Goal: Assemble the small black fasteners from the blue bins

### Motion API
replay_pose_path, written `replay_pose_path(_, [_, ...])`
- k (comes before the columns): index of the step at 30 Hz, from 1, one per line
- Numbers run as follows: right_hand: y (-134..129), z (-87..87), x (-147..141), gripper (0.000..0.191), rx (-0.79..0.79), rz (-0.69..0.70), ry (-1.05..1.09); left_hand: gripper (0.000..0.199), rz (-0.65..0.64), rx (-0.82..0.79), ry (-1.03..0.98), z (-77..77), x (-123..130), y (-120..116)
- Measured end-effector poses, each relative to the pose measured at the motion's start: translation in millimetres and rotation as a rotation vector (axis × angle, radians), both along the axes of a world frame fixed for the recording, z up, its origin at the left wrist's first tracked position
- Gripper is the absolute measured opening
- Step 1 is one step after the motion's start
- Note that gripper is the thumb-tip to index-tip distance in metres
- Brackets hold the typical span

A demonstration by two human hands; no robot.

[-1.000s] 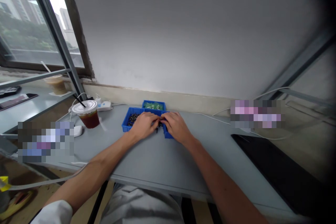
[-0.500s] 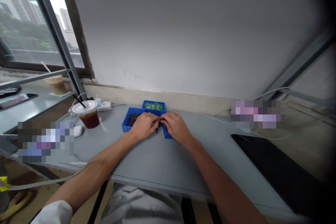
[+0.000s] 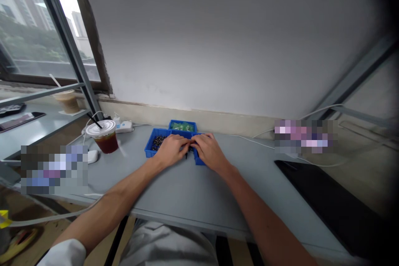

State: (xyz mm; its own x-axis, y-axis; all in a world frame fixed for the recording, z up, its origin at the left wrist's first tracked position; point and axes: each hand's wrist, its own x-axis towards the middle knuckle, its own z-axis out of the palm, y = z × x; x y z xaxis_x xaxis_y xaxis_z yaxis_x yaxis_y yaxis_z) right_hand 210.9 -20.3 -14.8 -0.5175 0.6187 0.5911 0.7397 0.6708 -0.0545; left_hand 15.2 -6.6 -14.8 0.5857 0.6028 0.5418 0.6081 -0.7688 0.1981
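My left hand and my right hand meet at the fingertips in front of the blue bins. Both have their fingers pinched together, around something small and dark that I cannot make out. A small black piece shows just below the fingertips. Left of my left hand, a blue bin holds many small dark and brass-coloured parts. Behind the hands, another blue bin holds green pieces. Partly under my right hand is a third blue bin, its contents mostly hidden.
A lidded cup of dark red drink with a black straw stands left on the grey table. Behind it are a white power strip and cables. A black flat object lies at the right. Two areas are pixelated.
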Motion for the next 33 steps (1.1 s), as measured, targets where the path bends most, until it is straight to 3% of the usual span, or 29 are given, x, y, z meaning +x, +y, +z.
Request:
replay_pose_path(11, [1.2,2.5,-0.4,0.025,0.030,-0.042,0.057,0.025,0.038,-0.021,-0.044,1.7,0.2,-1.2])
replay_pose_path(16, [1.2,4.6,4.2,0.020,0.118,-0.261,0.194,0.023,0.097,0.006,0.098,-0.4,-1.7,2.0])
replay_pose_path(21, [6.0,-3.2,9.0,0.025,0.108,-0.466,0.114,0.022,0.057,0.040,0.371,-4.4,-2.4,-2.1])
replay_pose_path(33, [7.6,-8.4,7.4,0.032,0.103,-0.407,0.095,0.012,0.053,0.006,0.427,-7.4,-1.8,-3.0])
